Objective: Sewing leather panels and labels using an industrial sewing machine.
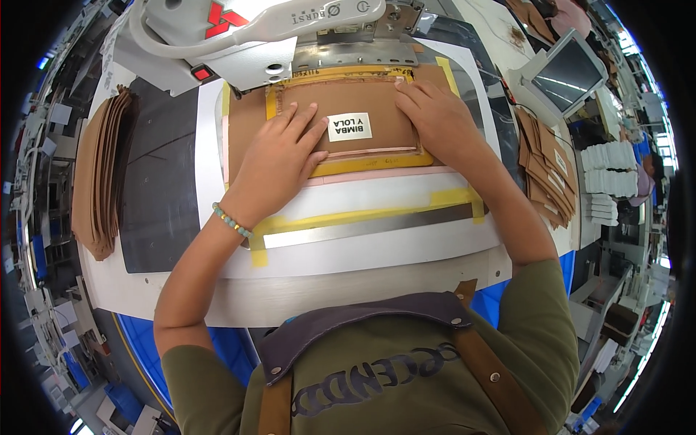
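A brown flat piece (377,103) with a white printed label (349,126) lies inside a yellow rectangular frame (362,161) at the machine's head. My left hand (286,156) rests on the piece's left side with fingers spread, just left of the label, a beaded bracelet at the wrist. My right hand (431,119) lies at the upper right of the piece, fingertips near the frame's top corner, fingers extended. Neither hand appears to grip anything. A white sheet (362,241) with yellow tape and a metal strip surrounds the frame on the worktable.
A white machine (203,54) stands over the far edge, beside a small screen (565,72). Stacked brown pieces lie at left (98,174) and right (544,167). Folded white items (605,174) sit farther right. Another person (551,18) is at the upper right.
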`<state>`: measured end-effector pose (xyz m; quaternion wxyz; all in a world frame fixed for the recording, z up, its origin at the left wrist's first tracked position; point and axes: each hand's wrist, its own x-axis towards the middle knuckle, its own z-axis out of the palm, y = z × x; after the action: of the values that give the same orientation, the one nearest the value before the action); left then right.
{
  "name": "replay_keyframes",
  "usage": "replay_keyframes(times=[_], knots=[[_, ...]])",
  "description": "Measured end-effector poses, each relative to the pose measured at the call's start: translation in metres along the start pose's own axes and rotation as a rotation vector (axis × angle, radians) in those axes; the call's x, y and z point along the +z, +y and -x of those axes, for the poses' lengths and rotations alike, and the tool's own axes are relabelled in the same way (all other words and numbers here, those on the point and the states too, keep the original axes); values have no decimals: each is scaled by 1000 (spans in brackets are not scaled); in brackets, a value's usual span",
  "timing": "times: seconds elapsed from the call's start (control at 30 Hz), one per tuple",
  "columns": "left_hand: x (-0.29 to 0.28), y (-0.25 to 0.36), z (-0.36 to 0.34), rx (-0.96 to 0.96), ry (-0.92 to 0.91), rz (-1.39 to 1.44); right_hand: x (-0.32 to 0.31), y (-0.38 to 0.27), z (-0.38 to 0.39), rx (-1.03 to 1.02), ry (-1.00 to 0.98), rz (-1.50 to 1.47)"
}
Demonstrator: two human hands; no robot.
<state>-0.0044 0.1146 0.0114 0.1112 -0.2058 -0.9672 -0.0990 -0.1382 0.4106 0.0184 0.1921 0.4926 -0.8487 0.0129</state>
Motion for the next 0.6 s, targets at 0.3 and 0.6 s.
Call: replay_keyframes(times=[0.3, 0.6], knots=[[1, -3, -7, -1, -36, -90, -1, -5, 4, 30, 6, -24], [2, 0, -9, 0, -42, -145, -4, -8, 1, 70, -77, -20]])
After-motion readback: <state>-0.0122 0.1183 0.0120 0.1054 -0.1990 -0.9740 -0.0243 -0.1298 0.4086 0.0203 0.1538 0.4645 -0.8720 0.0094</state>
